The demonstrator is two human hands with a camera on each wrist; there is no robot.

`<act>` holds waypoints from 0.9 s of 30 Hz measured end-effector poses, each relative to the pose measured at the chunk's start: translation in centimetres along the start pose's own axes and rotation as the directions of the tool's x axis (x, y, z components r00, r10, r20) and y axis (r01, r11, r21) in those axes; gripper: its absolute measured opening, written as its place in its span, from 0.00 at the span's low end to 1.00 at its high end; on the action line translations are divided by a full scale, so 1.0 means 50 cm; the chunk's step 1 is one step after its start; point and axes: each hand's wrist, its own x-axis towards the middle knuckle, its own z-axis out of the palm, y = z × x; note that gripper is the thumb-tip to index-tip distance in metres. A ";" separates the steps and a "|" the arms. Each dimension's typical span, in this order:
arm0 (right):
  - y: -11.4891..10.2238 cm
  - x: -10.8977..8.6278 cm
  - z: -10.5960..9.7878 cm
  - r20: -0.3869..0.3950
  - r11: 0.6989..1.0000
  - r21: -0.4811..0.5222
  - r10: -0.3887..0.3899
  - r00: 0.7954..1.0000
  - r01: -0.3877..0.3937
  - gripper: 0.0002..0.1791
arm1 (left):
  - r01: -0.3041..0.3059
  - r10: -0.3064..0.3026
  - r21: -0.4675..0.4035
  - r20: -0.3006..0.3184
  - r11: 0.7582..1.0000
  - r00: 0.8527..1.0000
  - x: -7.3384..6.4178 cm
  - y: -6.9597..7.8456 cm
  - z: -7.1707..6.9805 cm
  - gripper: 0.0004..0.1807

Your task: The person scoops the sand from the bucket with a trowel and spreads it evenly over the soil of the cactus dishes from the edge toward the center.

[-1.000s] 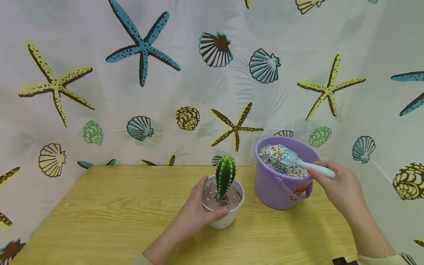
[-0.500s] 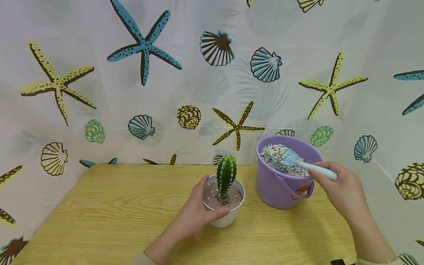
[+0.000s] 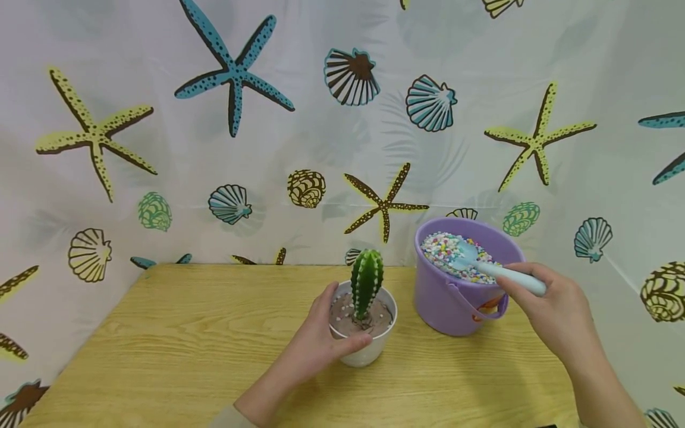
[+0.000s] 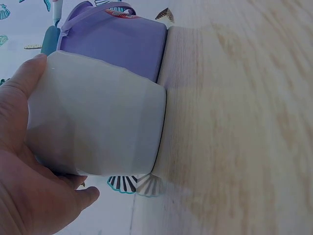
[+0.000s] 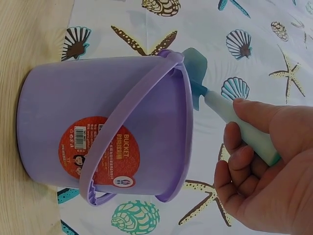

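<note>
Quick change: since a second ago, the pale-blue plastic scoop (image 3: 489, 270) in your right hand (image 3: 559, 312) has dipped slightly, its blade now lower over the heap of small multicoloured beads (image 3: 440, 245) inside the purple plastic bucket (image 3: 441, 303). Your right fingers grip the handle; can't tell if the blade is loaded. Reads as the scooping stage, my judgement; no beads lifted clear of the bucket. Your left hand (image 3: 321, 339) hasn't budged: its fingers and thumb grasp the round white pot (image 3: 365, 355), steadying it upright on the wood-grain tabletop (image 3: 187, 339). Pot sits left of the bucket, apart from it, with the green ribbed cactus (image 3: 367, 282) standing in brown fill (image 3: 343, 324) dotted with a few pale bits, so the surface looks mostly uncovered.
</note>
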 end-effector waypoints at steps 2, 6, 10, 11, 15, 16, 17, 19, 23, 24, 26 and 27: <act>-0.004 -0.003 0.000 -0.002 1.000 -0.006 -0.007 1.000 0.007 0.28 | -0.002 0.002 -0.002 0.000 1.000 1.000 0.000 0.001 0.000 0.71; -0.011 -0.010 0.000 0.006 1.000 -0.004 -0.008 1.000 0.008 0.28 | -0.006 0.006 -0.002 -0.001 1.000 1.000 0.000 0.003 0.000 0.71; -0.013 -0.017 0.003 0.016 1.000 0.008 -0.007 1.000 0.007 0.27 | 0.000 0.000 -0.006 -0.001 1.000 1.000 -0.001 0.004 0.000 0.71; -0.013 -0.019 0.004 0.018 1.000 0.011 -0.009 1.000 0.009 0.27 | 0.002 -0.002 -0.008 -0.001 1.000 1.000 -0.001 0.004 0.000 0.70; -0.011 -0.023 0.006 0.022 1.000 0.011 -0.029 0.999 0.029 0.24 | 0.004 -0.004 -0.011 0.001 1.000 1.000 -0.001 0.004 0.000 0.70; -0.011 -0.024 0.006 0.024 0.999 0.011 -0.033 0.999 0.033 0.23 | 0.004 -0.004 -0.012 0.002 1.000 1.000 -0.001 0.004 0.000 0.70; -0.011 -0.025 0.007 0.024 0.999 0.009 -0.037 0.999 0.037 0.23 | 0.004 -0.004 -0.013 0.003 1.000 1.000 0.000 0.004 0.000 0.70; -0.011 -0.028 0.009 0.028 0.999 0.013 -0.041 0.999 0.041 0.22 | 0.003 -0.003 -0.013 0.003 1.000 1.000 0.000 0.003 0.000 0.70; -0.014 -0.033 0.013 0.046 0.999 0.024 -0.039 0.998 0.038 0.22 | 0.002 -0.002 -0.010 0.003 1.000 1.000 0.001 0.001 0.000 0.71; -0.015 -0.034 0.013 0.053 0.999 0.027 -0.037 0.998 0.035 0.22 | 0.003 -0.003 -0.010 0.003 1.000 1.000 0.001 0.000 0.001 0.71; -0.017 -0.036 0.015 0.067 0.999 0.033 -0.033 0.997 0.031 0.22 | 0.005 -0.005 -0.010 0.001 1.000 1.000 0.002 0.000 0.000 0.71; -0.018 -0.037 0.015 0.075 0.999 0.038 -0.032 0.997 0.029 0.22 | 0.004 -0.004 -0.009 0.001 1.000 1.000 0.002 0.000 0.000 0.71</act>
